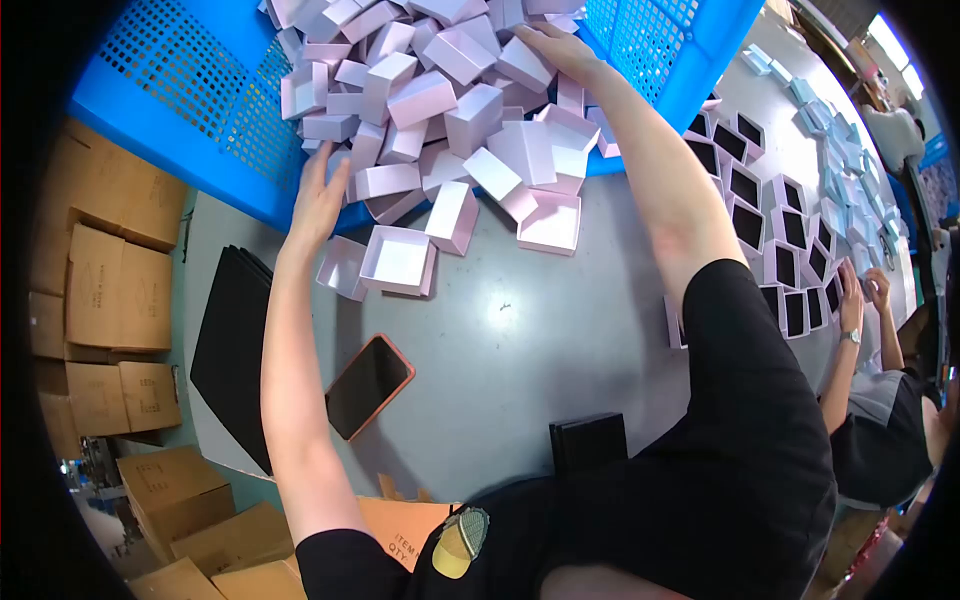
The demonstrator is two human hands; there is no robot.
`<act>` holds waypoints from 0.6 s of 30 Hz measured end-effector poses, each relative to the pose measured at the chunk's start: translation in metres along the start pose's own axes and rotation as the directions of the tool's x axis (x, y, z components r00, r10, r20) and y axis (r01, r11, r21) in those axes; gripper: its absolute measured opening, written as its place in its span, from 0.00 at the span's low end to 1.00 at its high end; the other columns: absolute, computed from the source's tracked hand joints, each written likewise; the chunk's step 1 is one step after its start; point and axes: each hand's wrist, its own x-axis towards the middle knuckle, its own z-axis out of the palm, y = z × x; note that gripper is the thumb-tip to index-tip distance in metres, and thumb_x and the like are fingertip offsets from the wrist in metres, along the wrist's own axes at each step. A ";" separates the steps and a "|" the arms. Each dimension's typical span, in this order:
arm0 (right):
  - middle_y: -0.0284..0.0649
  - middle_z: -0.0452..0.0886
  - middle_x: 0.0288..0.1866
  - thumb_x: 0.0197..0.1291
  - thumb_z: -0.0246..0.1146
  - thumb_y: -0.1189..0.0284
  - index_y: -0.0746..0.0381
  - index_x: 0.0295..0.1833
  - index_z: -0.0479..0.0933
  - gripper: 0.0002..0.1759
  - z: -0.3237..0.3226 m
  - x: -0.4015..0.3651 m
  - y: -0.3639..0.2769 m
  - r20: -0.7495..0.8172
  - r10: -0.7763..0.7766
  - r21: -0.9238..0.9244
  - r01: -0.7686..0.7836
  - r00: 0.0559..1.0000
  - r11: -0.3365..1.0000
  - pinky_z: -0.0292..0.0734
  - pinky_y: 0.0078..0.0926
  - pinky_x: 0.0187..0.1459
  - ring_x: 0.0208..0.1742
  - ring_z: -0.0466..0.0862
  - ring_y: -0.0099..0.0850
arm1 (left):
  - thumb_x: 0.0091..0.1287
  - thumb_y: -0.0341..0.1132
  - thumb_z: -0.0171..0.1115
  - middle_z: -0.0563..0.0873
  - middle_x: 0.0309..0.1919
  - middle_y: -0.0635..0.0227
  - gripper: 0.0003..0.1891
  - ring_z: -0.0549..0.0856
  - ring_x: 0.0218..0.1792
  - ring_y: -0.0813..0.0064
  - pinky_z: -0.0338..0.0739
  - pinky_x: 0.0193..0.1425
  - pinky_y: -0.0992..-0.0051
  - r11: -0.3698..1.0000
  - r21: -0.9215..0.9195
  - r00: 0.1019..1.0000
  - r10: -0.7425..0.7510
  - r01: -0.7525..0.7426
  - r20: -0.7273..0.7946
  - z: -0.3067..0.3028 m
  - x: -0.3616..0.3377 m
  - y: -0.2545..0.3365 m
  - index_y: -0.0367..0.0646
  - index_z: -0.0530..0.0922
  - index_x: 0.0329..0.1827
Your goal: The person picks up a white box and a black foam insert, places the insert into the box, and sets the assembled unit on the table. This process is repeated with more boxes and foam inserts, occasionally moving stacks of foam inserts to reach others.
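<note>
A large heap of small pale lilac boxes [420,100] spills from a tipped blue plastic basket [190,140] onto the grey table. My left hand [318,195] is at the heap's left edge, fingers stretched and apart, beside the basket's rim. On the far right side of the heap my right hand [560,52] lies over the boxes with its fingers extended; the fingertips are partly hidden among them. Neither hand is closed round a box. Closest to me, an open lilac box [398,258] faces up on the table.
A phone [370,386] and a black block-like stack [588,443] lie on the table [490,370]. Black sheets [232,350] are at left, near stacked cardboard cartons [115,290]. At right stand lilac boxes with black insides [745,185], by a co-worker's hands [850,300].
</note>
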 end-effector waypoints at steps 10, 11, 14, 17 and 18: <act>0.46 0.84 0.57 0.49 0.64 0.34 0.49 0.70 0.72 0.46 0.013 -0.045 -0.022 0.124 -0.144 -0.231 0.170 0.982 0.958 0.77 0.35 0.59 0.58 0.83 0.42 | 0.76 0.48 0.49 0.81 0.48 0.52 0.23 0.79 0.51 0.57 0.71 0.56 0.66 0.955 -0.086 0.899 -0.233 0.282 0.370 -0.026 -0.051 0.063 0.31 0.77 0.52; 0.46 0.84 0.56 0.49 0.64 0.35 0.49 0.70 0.72 0.46 0.012 -0.050 -0.024 0.146 -0.148 -0.224 0.179 0.978 0.958 0.77 0.36 0.59 0.58 0.83 0.41 | 0.76 0.46 0.50 0.81 0.49 0.55 0.22 0.79 0.51 0.61 0.70 0.57 0.68 0.964 -0.061 0.901 -0.219 0.260 0.374 -0.028 -0.055 0.061 0.32 0.77 0.53; 0.50 0.85 0.53 0.51 0.64 0.38 0.52 0.68 0.73 0.43 0.006 -0.097 -0.052 0.172 -0.178 -0.247 0.218 0.969 0.944 0.78 0.37 0.56 0.53 0.85 0.46 | 0.74 0.39 0.55 0.82 0.50 0.61 0.17 0.79 0.53 0.70 0.70 0.61 0.72 0.975 -0.030 0.902 -0.192 0.220 0.387 -0.029 -0.069 0.051 0.36 0.77 0.58; 0.54 0.83 0.53 0.53 0.63 0.43 0.53 0.68 0.72 0.40 0.008 -0.129 -0.070 0.174 -0.192 -0.320 0.239 0.966 0.917 0.76 0.39 0.57 0.53 0.83 0.50 | 0.72 0.39 0.55 0.81 0.51 0.53 0.17 0.80 0.51 0.56 0.72 0.58 0.66 0.970 -0.061 0.911 -0.200 0.237 0.361 -0.034 -0.076 0.063 0.33 0.77 0.54; 0.54 0.83 0.53 0.53 0.63 0.44 0.53 0.68 0.71 0.40 0.012 -0.134 -0.068 0.176 -0.222 -0.346 0.271 0.959 0.898 0.76 0.40 0.58 0.54 0.83 0.50 | 0.72 0.39 0.56 0.81 0.52 0.53 0.17 0.80 0.52 0.56 0.72 0.58 0.66 0.976 -0.048 0.922 -0.183 0.212 0.342 -0.033 -0.078 0.060 0.33 0.78 0.54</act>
